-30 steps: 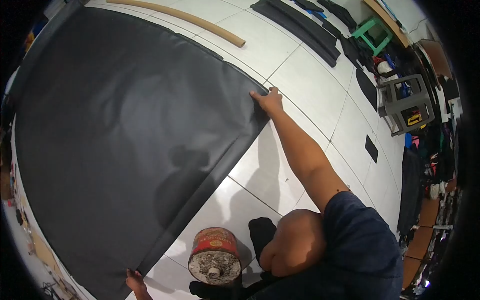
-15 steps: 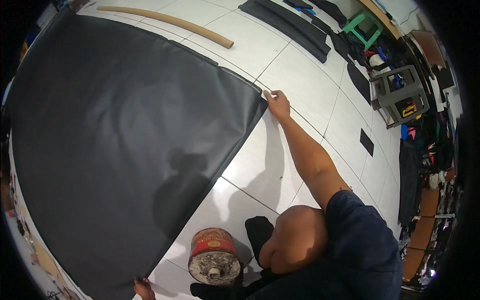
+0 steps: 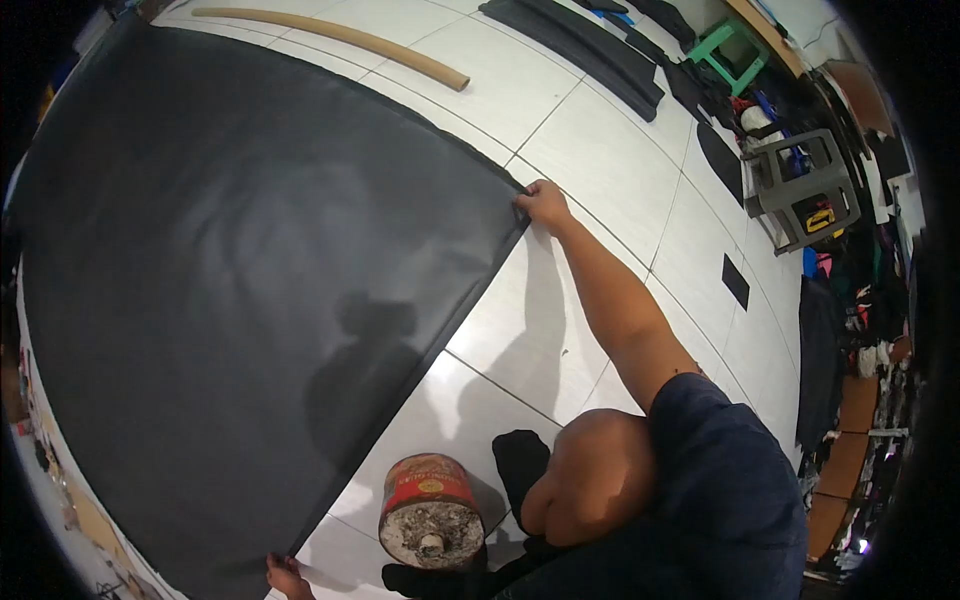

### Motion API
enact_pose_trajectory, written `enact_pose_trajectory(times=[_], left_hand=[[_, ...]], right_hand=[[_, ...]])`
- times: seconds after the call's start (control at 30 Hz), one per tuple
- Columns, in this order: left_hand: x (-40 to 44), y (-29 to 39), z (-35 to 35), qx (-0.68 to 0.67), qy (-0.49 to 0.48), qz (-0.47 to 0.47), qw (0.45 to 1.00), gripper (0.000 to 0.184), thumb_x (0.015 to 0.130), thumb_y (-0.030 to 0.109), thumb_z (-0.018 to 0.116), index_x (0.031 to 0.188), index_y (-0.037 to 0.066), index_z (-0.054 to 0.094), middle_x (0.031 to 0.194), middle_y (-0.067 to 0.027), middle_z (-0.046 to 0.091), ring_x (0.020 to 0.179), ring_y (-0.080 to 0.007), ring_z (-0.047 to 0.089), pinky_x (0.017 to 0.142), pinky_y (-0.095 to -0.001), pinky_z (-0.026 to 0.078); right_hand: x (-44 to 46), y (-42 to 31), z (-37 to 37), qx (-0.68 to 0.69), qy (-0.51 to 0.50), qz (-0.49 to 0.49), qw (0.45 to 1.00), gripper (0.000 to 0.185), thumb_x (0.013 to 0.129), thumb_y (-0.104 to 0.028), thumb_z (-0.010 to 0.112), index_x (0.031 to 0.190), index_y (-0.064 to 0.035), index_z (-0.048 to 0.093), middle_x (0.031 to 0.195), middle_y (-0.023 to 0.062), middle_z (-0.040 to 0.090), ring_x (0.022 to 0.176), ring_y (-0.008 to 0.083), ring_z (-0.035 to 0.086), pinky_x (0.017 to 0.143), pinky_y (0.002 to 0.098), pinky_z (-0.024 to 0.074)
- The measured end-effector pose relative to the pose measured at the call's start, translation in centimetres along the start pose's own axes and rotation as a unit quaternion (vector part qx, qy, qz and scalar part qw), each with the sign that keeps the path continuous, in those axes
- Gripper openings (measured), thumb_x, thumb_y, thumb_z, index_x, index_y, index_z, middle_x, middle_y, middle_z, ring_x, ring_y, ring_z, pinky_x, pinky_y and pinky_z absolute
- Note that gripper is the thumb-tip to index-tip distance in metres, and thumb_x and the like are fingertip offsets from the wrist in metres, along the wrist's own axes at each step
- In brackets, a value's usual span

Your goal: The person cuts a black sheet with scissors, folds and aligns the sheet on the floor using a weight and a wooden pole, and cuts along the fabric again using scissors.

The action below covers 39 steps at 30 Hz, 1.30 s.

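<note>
A large sheet of black, leather-like material (image 3: pixel 240 240) lies spread over the floor, with soft sheen and a shadow on it. At its far right corner, my right hand (image 3: pixel 546 206) pinches the sheet between thumb and fingers. Low in the view, my left hand (image 3: pixel 288 577) is closed on the near corner of the same edge; its fingertips are partly hidden. Between my hands, the sheet's edge runs diagonally. Beside that edge and near my bent knee stands a red, dirty-topped can (image 3: pixel 432 510).
A long brown cardboard tube (image 3: pixel 340 42) lies beyond the sheet on white tiles (image 3: pixel 610 170). Black material pieces (image 3: pixel 575 52) rest at the back. A green stool (image 3: pixel 728 55), a grey stool (image 3: pixel 803 190) and piled clutter line the right side. A small black rectangle (image 3: pixel 735 282) lies on the tiles.
My right hand has closed on the sheet's far corner, where its fingers were looser before. The far edge's folded strip now looks flatter. My left hand stays at the near corner.
</note>
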State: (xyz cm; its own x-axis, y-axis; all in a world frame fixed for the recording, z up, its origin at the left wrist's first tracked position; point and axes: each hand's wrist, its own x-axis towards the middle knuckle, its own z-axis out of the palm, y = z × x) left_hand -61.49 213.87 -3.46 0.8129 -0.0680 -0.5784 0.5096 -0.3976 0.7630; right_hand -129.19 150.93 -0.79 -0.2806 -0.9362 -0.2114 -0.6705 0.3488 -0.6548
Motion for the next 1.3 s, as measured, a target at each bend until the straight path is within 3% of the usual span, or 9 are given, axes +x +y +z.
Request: enact_pose_trajectory(times=[0.1, 0.33, 0.4, 0.6, 0.73, 0.9, 0.97, 1.07, 1.3], left_hand=[[0.5, 0.1, -0.9, 0.043, -0.034, 0.001, 0.999, 0.018, 0.092, 0.022, 0.056, 0.091, 0.003, 0.056, 0.075, -0.004, 0.05, 0.06, -0.0146, 0.05, 0.05, -0.0244, 0.043], [0.8, -0.4, -1.4, 0.021, -0.032, -0.008, 0.999, 0.021, 0.093, 0.024, 0.054, 0.096, 0.003, 0.055, 0.075, -0.0031, 0.05, 0.062, -0.0134, 0.05, 0.051, -0.0242, 0.044], [0.4, -0.1, -1.0, 0.024, 0.001, -0.022, 0.999, 0.022, 0.092, 0.023, 0.055, 0.099, 0.003, 0.054, 0.076, -0.004, 0.051, 0.062, -0.0129, 0.05, 0.051, -0.0244, 0.044], [-3.2, 1.2, 0.9, 0.032, 0.037, -0.007, 0.999, 0.025, 0.09, 0.024, 0.058, 0.102, 0.002, 0.054, 0.08, -0.0051, 0.054, 0.062, -0.014, 0.052, 0.051, -0.0258, 0.045], [-2.5, 0.7, 0.5, 0.032, 0.032, -0.013, 0.999, 0.024, 0.09, 0.024, 0.058, 0.099, 0.003, 0.053, 0.079, -0.0041, 0.053, 0.061, -0.0141, 0.051, 0.051, -0.0261, 0.045], [-2.2, 0.7, 0.3, 0.021, -0.003, -0.015, 1.0, 0.018, 0.089, 0.019, 0.055, 0.092, 0.002, 0.052, 0.076, -0.0053, 0.052, 0.057, -0.0153, 0.049, 0.048, -0.0269, 0.041], [-2.7, 1.0, 0.4, 0.02, 0.0, -0.017, 1.0, 0.018, 0.089, 0.019, 0.055, 0.091, 0.001, 0.052, 0.076, -0.0055, 0.052, 0.056, -0.0153, 0.049, 0.048, -0.0271, 0.041], [-2.8, 1.1, 0.6, 0.019, -0.004, -0.021, 1.0, 0.019, 0.088, 0.02, 0.056, 0.092, 0.001, 0.052, 0.075, -0.0059, 0.053, 0.056, -0.0155, 0.049, 0.047, -0.0276, 0.041], [-3.4, 1.3, 1.3, 0.047, 0.037, -0.023, 0.998, 0.02, 0.089, 0.025, 0.059, 0.088, 0.005, 0.055, 0.077, -0.0032, 0.051, 0.059, -0.0152, 0.047, 0.052, -0.0283, 0.041]], right_hand=[[0.2, 0.1, -0.1, -0.053, -0.024, 0.038, 0.998, 0.041, 0.069, -0.035, 0.078, 0.088, -0.0001, 0.067, 0.082, 0.014, 0.069, 0.078, 0.0255, 0.067, 0.07, 0.036, 0.0518], [-0.4, -0.6, -0.7, 0.014, -0.034, 0.077, 0.996, 0.037, 0.071, -0.031, 0.083, 0.085, -0.0007, 0.066, 0.077, 0.0108, 0.067, 0.071, 0.0196, 0.062, 0.063, 0.035, 0.0488], [0.0, 0.4, 0.2, 0.04, 0.044, 0.044, 0.997, 0.034, 0.075, -0.031, 0.08, 0.083, -0.0008, 0.067, 0.077, 0.011, 0.068, 0.071, 0.0195, 0.063, 0.064, 0.0345, 0.0491], [-0.5, 0.9, -0.6, -0.035, 0.049, -0.022, 0.998, 0.028, 0.075, -0.03, 0.078, 0.077, -0.0028, 0.069, 0.075, 0.013, 0.069, 0.073, 0.0237, 0.067, 0.068, 0.036, 0.0505], [-0.4, 0.8, -1.3, 0.001, 0.015, 0.038, 0.999, 0.028, 0.075, -0.028, 0.078, 0.075, -0.0021, 0.068, 0.069, 0.0112, 0.068, 0.065, 0.0207, 0.064, 0.062, 0.0348, 0.0496], [-0.3, 1.8, -1.1, 0.026, 0.022, 0.036, 0.999, 0.024, 0.074, -0.025, 0.079, 0.077, -0.0033, 0.067, 0.072, 0.0089, 0.068, 0.065, 0.0188, 0.063, 0.061, 0.0336, 0.0496], [-0.5, 1.1, -1.4, 0.052, 0.006, 0.062, 0.997, 0.025, 0.08, -0.022, 0.077, 0.09, -0.002, 0.065, 0.081, 0.0085, 0.067, 0.07, 0.0169, 0.062, 0.064, 0.0312, 0.0502], [1.1, 3.1, -0.6, 0.069, 0.005, 0.048, 0.996, 0.024, 0.074, -0.021, 0.079, 0.084, -0.004, 0.067, 0.078, 0.0078, 0.068, 0.069, 0.0177, 0.063, 0.063, 0.0324, 0.0498], [1.6, 3.8, -0.6, 0.076, -0.011, 0.05, 0.996, 0.023, 0.079, -0.016, 0.077, 0.091, -0.0008, 0.064, 0.079, 0.0056, 0.066, 0.069, 0.0143, 0.06, 0.063, 0.0296, 0.0498]])
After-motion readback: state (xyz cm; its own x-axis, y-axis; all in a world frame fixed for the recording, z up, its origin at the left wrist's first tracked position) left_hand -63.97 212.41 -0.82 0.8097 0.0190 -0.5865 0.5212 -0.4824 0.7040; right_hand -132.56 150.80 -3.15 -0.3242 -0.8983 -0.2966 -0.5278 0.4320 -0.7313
